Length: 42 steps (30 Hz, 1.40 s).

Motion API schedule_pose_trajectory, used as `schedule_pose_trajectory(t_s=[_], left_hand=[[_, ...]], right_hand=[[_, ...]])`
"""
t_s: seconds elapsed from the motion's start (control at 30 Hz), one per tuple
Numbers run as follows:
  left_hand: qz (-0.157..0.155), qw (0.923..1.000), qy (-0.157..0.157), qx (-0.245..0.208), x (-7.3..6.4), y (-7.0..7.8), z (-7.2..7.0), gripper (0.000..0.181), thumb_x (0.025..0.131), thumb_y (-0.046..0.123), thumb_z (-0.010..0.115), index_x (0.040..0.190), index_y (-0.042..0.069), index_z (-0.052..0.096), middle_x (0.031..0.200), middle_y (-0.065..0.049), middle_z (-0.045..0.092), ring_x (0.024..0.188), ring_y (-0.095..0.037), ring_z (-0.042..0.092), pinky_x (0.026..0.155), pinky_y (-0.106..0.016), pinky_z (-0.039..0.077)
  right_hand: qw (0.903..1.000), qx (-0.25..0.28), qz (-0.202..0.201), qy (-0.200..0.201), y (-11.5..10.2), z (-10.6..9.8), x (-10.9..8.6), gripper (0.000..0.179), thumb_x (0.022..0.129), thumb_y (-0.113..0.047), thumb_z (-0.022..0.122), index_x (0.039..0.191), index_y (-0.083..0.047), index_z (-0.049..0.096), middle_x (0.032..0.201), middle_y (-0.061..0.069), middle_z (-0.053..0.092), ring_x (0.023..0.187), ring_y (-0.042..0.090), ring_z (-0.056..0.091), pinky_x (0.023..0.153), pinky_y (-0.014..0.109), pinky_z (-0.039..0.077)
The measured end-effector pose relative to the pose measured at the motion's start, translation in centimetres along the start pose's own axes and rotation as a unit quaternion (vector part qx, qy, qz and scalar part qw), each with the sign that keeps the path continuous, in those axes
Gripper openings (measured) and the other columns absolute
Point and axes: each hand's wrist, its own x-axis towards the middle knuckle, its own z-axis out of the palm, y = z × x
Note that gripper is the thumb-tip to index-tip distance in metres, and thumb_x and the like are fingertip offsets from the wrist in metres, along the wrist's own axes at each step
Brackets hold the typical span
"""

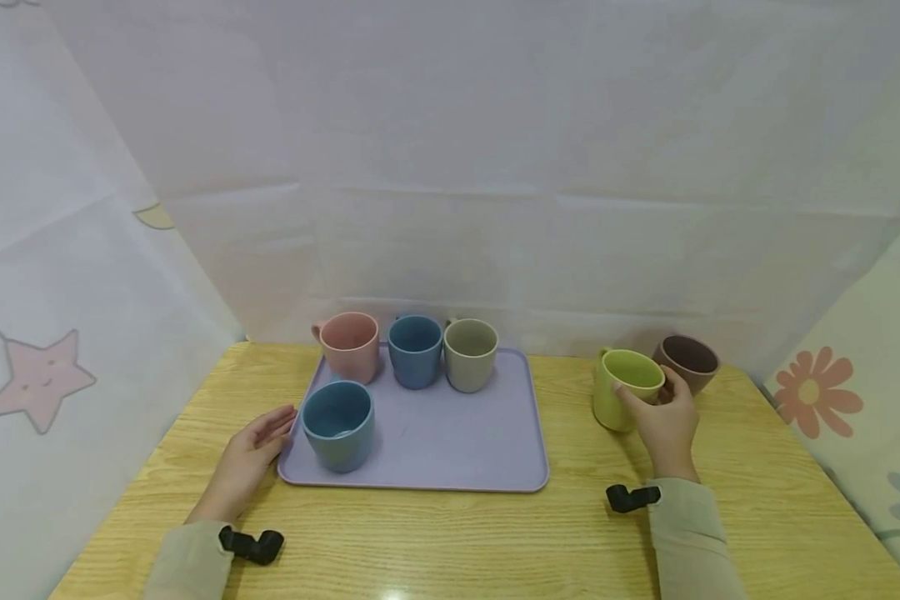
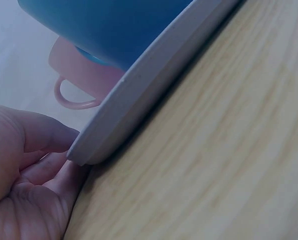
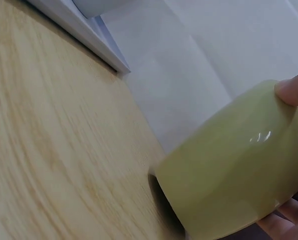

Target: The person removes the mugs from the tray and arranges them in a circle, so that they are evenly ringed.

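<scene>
My right hand (image 1: 669, 421) grips a yellow-green mug (image 1: 617, 408) near its rim, thumb on the near side and fingers round the right. In the right wrist view the mug (image 3: 238, 165) is close over the table, a dark shadow along its base. At the left, my left hand (image 1: 249, 457) rests beside the lilac tray (image 1: 450, 450), fingers fairly straight and fingertips at its left edge. The left wrist view shows the fingers (image 2: 44, 132) against the tray's corner. Nearest that hand on the tray stands a teal-blue cup (image 1: 339, 429), its handle not showing.
Along the tray's back stand a pink mug (image 1: 352, 354), a blue mug (image 1: 416, 358) and a grey-beige mug (image 1: 471, 360). A brown mug (image 1: 690, 362) stands behind the right hand, close to the yellow-green one. White sheeting (image 1: 450, 208) hangs behind the wooden table (image 1: 420, 542).
</scene>
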Motion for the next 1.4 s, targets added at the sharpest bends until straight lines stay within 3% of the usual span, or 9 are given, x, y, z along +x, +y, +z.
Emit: schedule_pose_trajectory(t_s=[0.17, 0.3, 0.4, 0.6, 0.73, 0.9, 1.17, 1.4], left_hand=[[-0.001, 1.0, -0.001, -0.001, -0.1, 0.2, 0.0, 0.051, 0.108, 0.009, 0.049, 0.155, -0.002, 0.034, 0.156, -0.022, 0.04, 0.138, -0.014, 0.047, 0.096, -0.005, 0.042], [0.0, 1.0, 0.0, -0.003, -0.1, 0.2, 0.0, 0.052, 0.108, 0.009, 0.049, 0.155, -0.003, 0.034, 0.156, -0.022, 0.04, 0.137, -0.011, 0.048, 0.096, -0.005, 0.042], [-0.002, 1.0, 0.002, -0.001, -0.1, 0.2, 0.0, 0.051, 0.108, 0.008, 0.048, 0.155, -0.003, 0.034, 0.156, -0.022, 0.04, 0.139, -0.016, 0.047, 0.096, -0.005, 0.042], [-0.005, 1.0, 0.002, 0.006, -0.1, 0.1, 0.1, 0.051, 0.108, 0.009, 0.048, 0.156, -0.002, 0.033, 0.156, -0.022, 0.04, 0.142, -0.025, 0.044, 0.096, -0.005, 0.042], [-0.003, 1.0, 0.003, 0.006, -0.1, 0.1, 0.1, 0.051, 0.108, 0.009, 0.048, 0.156, -0.002, 0.034, 0.156, -0.022, 0.04, 0.139, -0.016, 0.047, 0.096, -0.005, 0.042], [0.001, 1.0, 0.003, 0.004, -0.1, 0.2, 0.1, 0.051, 0.108, 0.01, 0.048, 0.156, -0.002, 0.034, 0.156, -0.022, 0.04, 0.13, 0.002, 0.048, 0.096, -0.005, 0.042], [-0.004, 1.0, 0.002, 0.008, 0.0, 0.3, 0.1, 0.051, 0.108, 0.011, 0.048, 0.156, -0.001, 0.034, 0.157, -0.021, 0.04, 0.136, -0.008, 0.048, 0.096, -0.005, 0.042], [-0.008, 0.9999, 0.004, 0.014, 0.0, 0.3, 0.1, 0.051, 0.108, 0.01, 0.048, 0.156, -0.002, 0.034, 0.157, -0.021, 0.04, 0.136, -0.009, 0.048, 0.095, -0.005, 0.042]], right_hand=[[0.9996, 0.027, 0.008, -0.002, 0.3, 0.0, 0.2, 0.088, 0.084, -0.027, 0.086, 0.155, -0.006, 0.038, 0.147, 0.017, 0.048, 0.134, 0.032, 0.049, 0.11, 0.038, 0.045], [0.9992, 0.04, 0.007, 0.004, 0.5, 0.0, 0.3, 0.088, 0.084, -0.025, 0.085, 0.155, -0.007, 0.037, 0.145, 0.015, 0.048, 0.132, 0.029, 0.05, 0.106, 0.026, 0.046], [0.999, 0.045, 0.004, 0.008, 0.7, 0.1, 0.3, 0.087, 0.084, -0.025, 0.085, 0.155, -0.007, 0.037, 0.144, 0.015, 0.049, 0.13, 0.028, 0.051, 0.099, 0.019, 0.047], [0.9984, 0.055, 0.005, 0.01, 1.0, -0.1, 0.3, 0.09, 0.084, -0.024, 0.085, 0.156, -0.007, 0.034, 0.146, 0.017, 0.047, 0.133, 0.031, 0.048, 0.11, 0.032, 0.045], [0.9984, 0.055, 0.003, 0.01, 1.0, -0.1, 0.3, 0.089, 0.085, -0.022, 0.085, 0.156, -0.007, 0.034, 0.146, 0.016, 0.047, 0.134, 0.03, 0.048, 0.11, 0.028, 0.044], [0.9973, 0.072, -0.011, 0.007, 1.1, -0.1, 0.7, 0.087, 0.085, -0.014, 0.084, 0.156, -0.005, 0.034, 0.149, 0.015, 0.041, 0.136, 0.031, 0.046, 0.107, 0.021, 0.044], [0.9942, 0.102, -0.02, 0.026, 1.1, 0.0, 0.6, 0.081, 0.083, -0.009, 0.084, 0.151, -0.007, 0.04, 0.143, 0.011, 0.046, 0.129, 0.027, 0.051, 0.1, 0.02, 0.047], [0.9914, 0.118, -0.022, 0.051, 1.2, 0.0, 0.4, 0.076, 0.081, -0.011, 0.087, 0.144, -0.006, 0.045, 0.133, 0.006, 0.05, 0.116, 0.022, 0.054, 0.089, 0.017, 0.048]])
